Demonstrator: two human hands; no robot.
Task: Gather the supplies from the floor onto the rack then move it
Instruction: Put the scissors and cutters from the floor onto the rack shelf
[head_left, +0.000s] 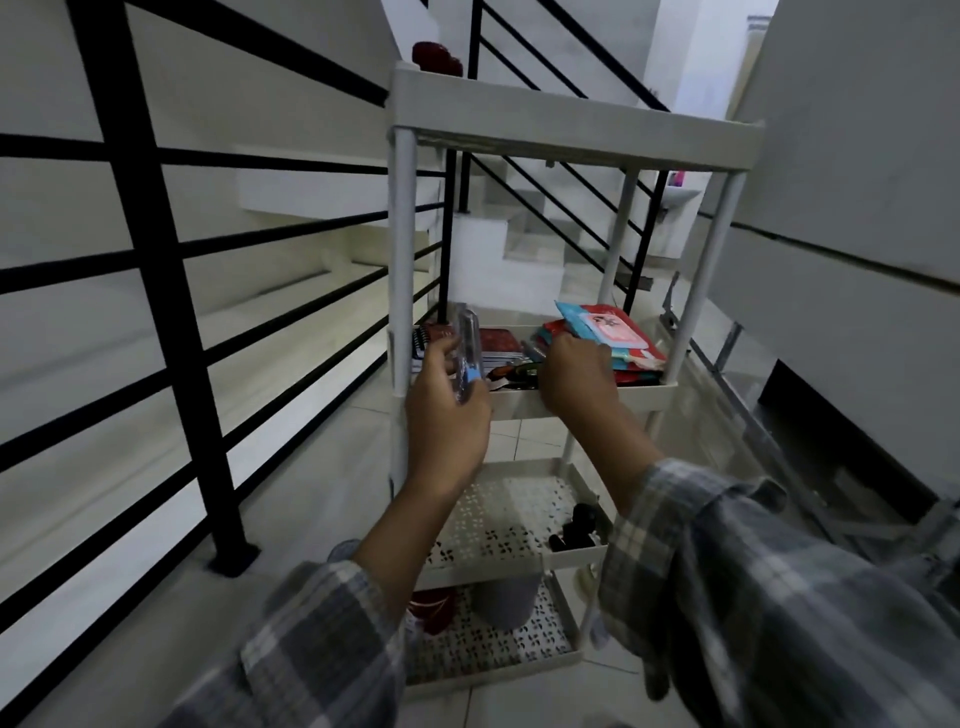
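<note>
Left grip holds clear packet; right grip on rack shelf.

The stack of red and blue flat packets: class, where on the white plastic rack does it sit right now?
In the head view, the stack of red and blue flat packets lies at the right end of the white plastic rack's second shelf, just beyond the right hand.

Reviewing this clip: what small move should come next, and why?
Probably set the clear pack held in the left hand down onto the second shelf, since it hovers at the shelf's edge while the right hand rests among items there.
</note>
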